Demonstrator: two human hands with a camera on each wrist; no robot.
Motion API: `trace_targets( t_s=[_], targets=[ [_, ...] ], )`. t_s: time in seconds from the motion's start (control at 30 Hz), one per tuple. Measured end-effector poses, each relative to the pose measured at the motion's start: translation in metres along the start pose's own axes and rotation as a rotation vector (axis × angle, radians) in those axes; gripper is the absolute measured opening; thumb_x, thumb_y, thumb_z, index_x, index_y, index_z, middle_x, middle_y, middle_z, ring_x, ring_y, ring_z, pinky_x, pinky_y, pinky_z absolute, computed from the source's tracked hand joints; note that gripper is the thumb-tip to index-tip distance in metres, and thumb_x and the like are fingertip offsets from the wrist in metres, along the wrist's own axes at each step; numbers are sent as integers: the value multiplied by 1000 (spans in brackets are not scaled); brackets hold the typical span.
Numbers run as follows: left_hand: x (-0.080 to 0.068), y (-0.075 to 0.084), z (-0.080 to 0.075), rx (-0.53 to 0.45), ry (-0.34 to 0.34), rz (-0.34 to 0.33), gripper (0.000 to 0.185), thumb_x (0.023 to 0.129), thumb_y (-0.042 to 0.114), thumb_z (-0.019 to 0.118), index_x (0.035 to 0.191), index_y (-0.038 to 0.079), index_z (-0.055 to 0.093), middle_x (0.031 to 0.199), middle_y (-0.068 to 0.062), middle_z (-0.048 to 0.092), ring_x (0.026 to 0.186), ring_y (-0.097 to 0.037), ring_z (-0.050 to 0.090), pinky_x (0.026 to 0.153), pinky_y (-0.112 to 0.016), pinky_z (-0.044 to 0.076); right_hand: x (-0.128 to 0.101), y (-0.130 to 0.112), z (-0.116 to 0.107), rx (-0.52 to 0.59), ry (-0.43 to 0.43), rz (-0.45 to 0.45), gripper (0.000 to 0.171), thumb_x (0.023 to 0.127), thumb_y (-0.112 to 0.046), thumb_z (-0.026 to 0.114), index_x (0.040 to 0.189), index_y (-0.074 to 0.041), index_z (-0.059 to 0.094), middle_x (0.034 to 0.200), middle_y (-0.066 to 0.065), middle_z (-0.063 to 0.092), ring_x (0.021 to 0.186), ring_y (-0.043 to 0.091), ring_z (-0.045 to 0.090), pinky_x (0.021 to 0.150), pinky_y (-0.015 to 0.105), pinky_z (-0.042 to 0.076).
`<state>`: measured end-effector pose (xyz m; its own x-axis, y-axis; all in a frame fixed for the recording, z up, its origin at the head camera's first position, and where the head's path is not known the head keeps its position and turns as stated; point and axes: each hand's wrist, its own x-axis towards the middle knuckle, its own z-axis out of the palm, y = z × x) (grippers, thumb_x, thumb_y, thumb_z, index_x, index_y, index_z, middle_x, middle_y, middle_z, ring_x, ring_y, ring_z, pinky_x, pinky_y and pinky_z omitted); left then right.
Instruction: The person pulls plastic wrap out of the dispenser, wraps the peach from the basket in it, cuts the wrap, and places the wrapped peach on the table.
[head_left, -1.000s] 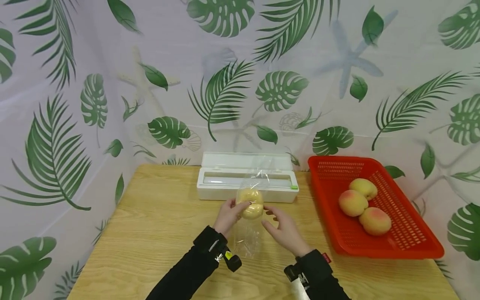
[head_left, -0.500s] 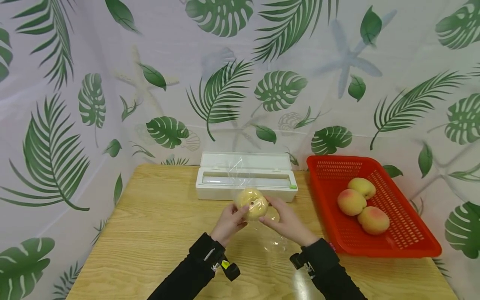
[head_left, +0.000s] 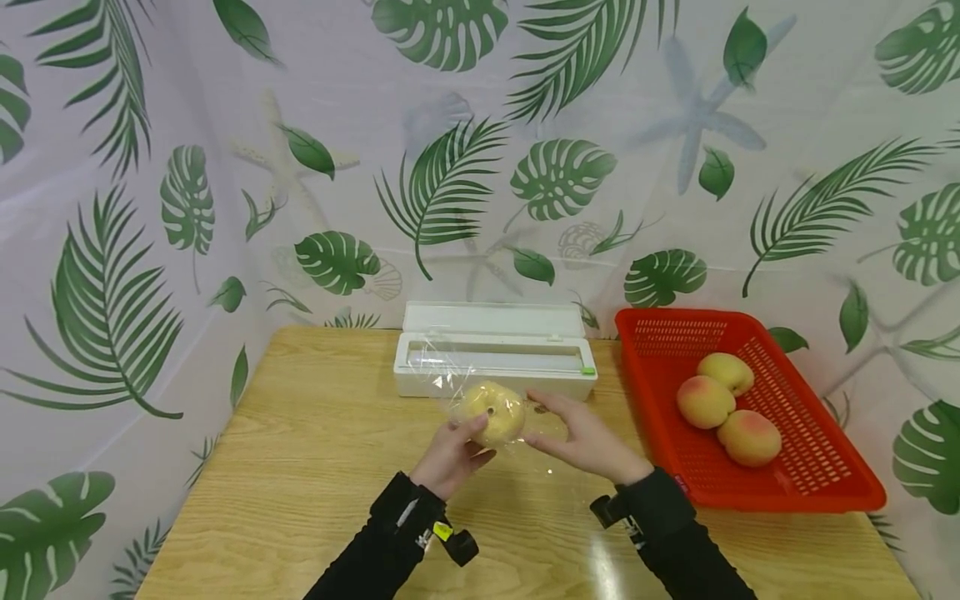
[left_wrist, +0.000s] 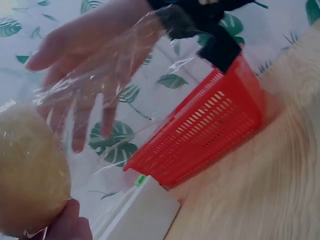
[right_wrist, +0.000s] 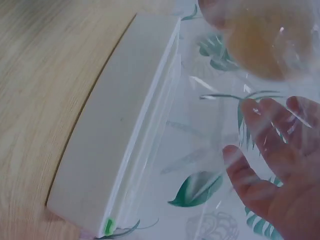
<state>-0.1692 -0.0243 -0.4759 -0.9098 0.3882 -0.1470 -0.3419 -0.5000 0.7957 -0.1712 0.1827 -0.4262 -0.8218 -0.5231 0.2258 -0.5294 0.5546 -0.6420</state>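
Observation:
My left hand [head_left: 450, 454] holds a yellow peach [head_left: 492, 412] wrapped in clear cling film [head_left: 457, 383] just above the wooden table [head_left: 300, 467]. In the left wrist view the peach [left_wrist: 27, 175] fills the lower left, with my thumb under it. My right hand [head_left: 581, 433] is open beside the fruit, fingers straight, with a loose sheet of film [left_wrist: 107, 60] draped against them. The right wrist view shows those fingers [right_wrist: 270, 165] behind the film, below the peach [right_wrist: 262, 42].
A white cling film dispenser [head_left: 495, 350] lies open at the back of the table. A red plastic basket [head_left: 810, 467] at the right holds three peaches [head_left: 726, 408]. A leaf-print cloth [head_left: 480, 150] hangs behind and at both sides.
The peach has turned and shifted a little left in my left hand. My right hand has let go of the fruit and opened out flat beside it, film trailing over it.

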Motion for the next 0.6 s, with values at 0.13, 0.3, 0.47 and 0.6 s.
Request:
trace_targets(
  t_s=[0.13, 0.3, 0.47, 0.6],
  targets=[
    [-2, 5, -4, -100, 49, 88, 20, 83, 19, 59, 101, 13, 53, 93, 0, 56, 84, -11, 53, 80, -32, 39, -4, 6, -5, 27, 54, 63, 68, 78, -25, 68, 133, -1, 36, 128, 17, 44, 110, 32, 45, 89, 48, 37],
    [-4, 11, -10, -168, 49, 194, 14, 83, 20, 61, 96, 17, 57, 90, 3, 60, 84, -9, 56, 82, -31, 39, -6, 12, -4, 90, 115, 67, 82, 74, -22, 72, 138, -7, 24, 137, 16, 31, 118, 36, 37, 93, 52, 30],
    [-4, 14, -11, -238, -17, 270, 23, 84, 23, 58, 105, 18, 53, 96, 2, 59, 89, -11, 55, 84, -31, 39, -7, 16, 1, 444, 164, 104, 84, 82, -18, 64, 141, -10, 6, 140, 23, 17, 119, 45, 30, 90, 57, 30],
    [-4, 13, -10, -289, -32, 292, 26, 84, 21, 57, 109, 17, 49, 98, 0, 58, 90, -12, 55, 86, -32, 39, -5, 18, 9, 753, 152, 93, 85, 85, -37, 56, 141, -11, -3, 139, 29, 5, 116, 51, 28, 86, 55, 36]
  ],
)
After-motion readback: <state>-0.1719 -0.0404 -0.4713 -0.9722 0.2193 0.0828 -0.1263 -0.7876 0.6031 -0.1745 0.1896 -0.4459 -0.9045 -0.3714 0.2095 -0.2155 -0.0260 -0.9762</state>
